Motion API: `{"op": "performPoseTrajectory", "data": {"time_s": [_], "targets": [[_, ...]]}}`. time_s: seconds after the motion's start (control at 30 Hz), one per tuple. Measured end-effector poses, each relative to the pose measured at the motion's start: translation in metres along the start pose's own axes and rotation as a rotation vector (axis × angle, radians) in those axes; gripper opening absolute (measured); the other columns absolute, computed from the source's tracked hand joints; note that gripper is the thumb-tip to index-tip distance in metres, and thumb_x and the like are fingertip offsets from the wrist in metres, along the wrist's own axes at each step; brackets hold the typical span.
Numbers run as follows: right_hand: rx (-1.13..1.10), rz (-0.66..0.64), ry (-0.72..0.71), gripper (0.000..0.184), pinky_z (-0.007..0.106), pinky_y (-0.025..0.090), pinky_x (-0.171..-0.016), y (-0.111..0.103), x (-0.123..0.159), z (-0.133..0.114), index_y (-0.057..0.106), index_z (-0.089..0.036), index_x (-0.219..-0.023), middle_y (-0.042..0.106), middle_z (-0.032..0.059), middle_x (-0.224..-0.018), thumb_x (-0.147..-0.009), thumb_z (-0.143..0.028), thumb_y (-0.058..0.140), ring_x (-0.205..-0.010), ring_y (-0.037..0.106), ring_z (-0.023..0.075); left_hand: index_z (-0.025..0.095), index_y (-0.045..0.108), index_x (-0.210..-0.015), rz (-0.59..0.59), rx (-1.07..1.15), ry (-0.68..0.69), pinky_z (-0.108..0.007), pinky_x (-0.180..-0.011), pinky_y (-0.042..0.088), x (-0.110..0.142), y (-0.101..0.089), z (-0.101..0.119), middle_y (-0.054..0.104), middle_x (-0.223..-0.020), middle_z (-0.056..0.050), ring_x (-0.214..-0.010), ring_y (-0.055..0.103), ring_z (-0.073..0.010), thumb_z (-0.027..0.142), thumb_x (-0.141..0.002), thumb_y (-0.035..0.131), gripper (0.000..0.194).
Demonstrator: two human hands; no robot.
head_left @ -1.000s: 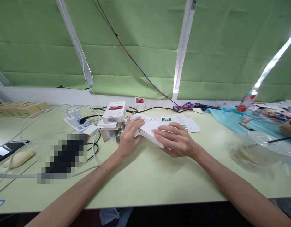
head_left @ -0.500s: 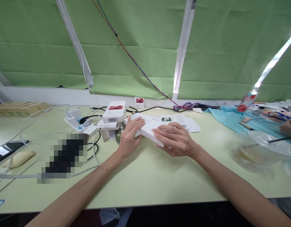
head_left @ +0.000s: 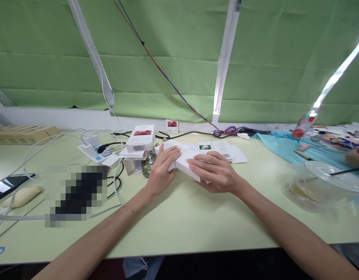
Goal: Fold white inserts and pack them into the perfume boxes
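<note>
Right grip (head_left: 216,171), head view: clamped on white box (head_left: 183,160), fingers together across top face. Left grip (head_left: 162,165): fingers laid over left end of same box, on a printed white part; whether pinching or merely pressing, cannot tell.

White box: askew to front edge of table (head_left: 182,221), between both grips, nearer back edge than front edge; contact with table not made out.

Just behind, toward back edge: printed papers (head_left: 222,147) with green picture and barcode, partly covered by right grip. Just left of left grip: glass bottle (head_left: 147,168), partly hidden. Left of bottle: open white carton (head_left: 134,154), topped by second box (head_left: 141,137) with red picture and barcode. Farther left: power strip (head_left: 90,153) with plugs. Along left part of back edge: row of brown cartons (head_left: 24,136).

Toward right: lidded clear cup (head_left: 314,190), blurred, with black straw (head_left: 347,171); behind cup, blue plastic sheet (head_left: 281,147). Far right: another person's hand (head_left: 357,157), partly cut off, well apart from white box.
</note>
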State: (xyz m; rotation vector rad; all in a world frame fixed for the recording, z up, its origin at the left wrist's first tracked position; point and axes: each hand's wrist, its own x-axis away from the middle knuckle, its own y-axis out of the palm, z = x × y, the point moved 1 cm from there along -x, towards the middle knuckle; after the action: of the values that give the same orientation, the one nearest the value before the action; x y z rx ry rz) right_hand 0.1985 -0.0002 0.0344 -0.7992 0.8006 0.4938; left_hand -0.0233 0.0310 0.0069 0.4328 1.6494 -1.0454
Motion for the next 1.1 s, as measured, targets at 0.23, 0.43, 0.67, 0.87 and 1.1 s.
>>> {"op": "performPoseTrajectory", "data": {"time_s": [0.23, 0.43, 0.67, 0.87, 1.1], "targets": [[0.006, -0.012, 0.009, 0.019, 0.035, 0.049, -0.081, 0.0012, 0.0005, -0.001, 0.066, -0.018, -0.11, 0.076, 0.0079, -0.114, -0.093, -0.026, 0.064, -0.105, 0.066, 0.0204, 0.021, 0.058, -0.123, -0.006, 0.003, 0.044, -0.059, -0.12, 0.036, 0.0001, 0.0007, 0.003, 0.071, -0.121, -0.01, -0.123, 0.064, -0.024, 0.004, -0.089, 0.057, 0.037], [0.004, -0.026, 0.023, 0.022, 0.035, 0.049, -0.081, 0.0019, 0.0013, -0.0008, 0.064, -0.017, -0.111, 0.076, 0.0075, -0.115, -0.091, -0.027, 0.066, -0.105, 0.067, 0.0207, 0.022, 0.058, -0.123, 0.001, 0.004, 0.045, -0.058, -0.12, 0.037, -0.0002, 0.0015, 0.0033, 0.071, -0.121, -0.009, -0.121, 0.065, -0.0236, 0.006, -0.09, 0.059, 0.036], [0.002, -0.022, 0.02, 0.023, 0.035, 0.049, -0.081, 0.0027, 0.0011, -0.0005, 0.064, -0.017, -0.112, 0.075, 0.0087, -0.114, -0.091, -0.025, 0.066, -0.107, 0.066, 0.0214, 0.024, 0.058, -0.125, 0.0, 0.016, 0.042, -0.058, -0.119, 0.037, -0.0007, 0.0015, 0.0054, 0.072, -0.12, -0.009, -0.12, 0.066, -0.0232, 0.007, -0.091, 0.059, 0.039], [0.013, -0.026, 0.025, 0.023, 0.036, 0.049, -0.082, 0.0032, 0.001, -0.0006, 0.064, -0.019, -0.113, 0.074, 0.0082, -0.115, -0.092, -0.025, 0.065, -0.108, 0.065, 0.0214, 0.022, 0.059, -0.124, -0.001, 0.023, 0.049, -0.058, -0.121, 0.035, 0.0, 0.0016, 0.0047, 0.071, -0.121, -0.009, -0.12, 0.066, -0.0226, 0.007, -0.091, 0.058, 0.036], [0.012, -0.022, 0.032, 0.019, 0.035, 0.049, -0.083, 0.0031, 0.0014, -0.0009, 0.065, -0.019, -0.109, 0.075, 0.0081, -0.115, -0.092, -0.026, 0.065, -0.107, 0.066, 0.0213, 0.024, 0.058, -0.125, -0.002, 0.028, 0.043, -0.058, -0.12, 0.036, 0.0005, 0.0021, 0.005, 0.072, -0.121, -0.009, -0.119, 0.066, -0.0224, 0.008, -0.092, 0.058, 0.037]]}}
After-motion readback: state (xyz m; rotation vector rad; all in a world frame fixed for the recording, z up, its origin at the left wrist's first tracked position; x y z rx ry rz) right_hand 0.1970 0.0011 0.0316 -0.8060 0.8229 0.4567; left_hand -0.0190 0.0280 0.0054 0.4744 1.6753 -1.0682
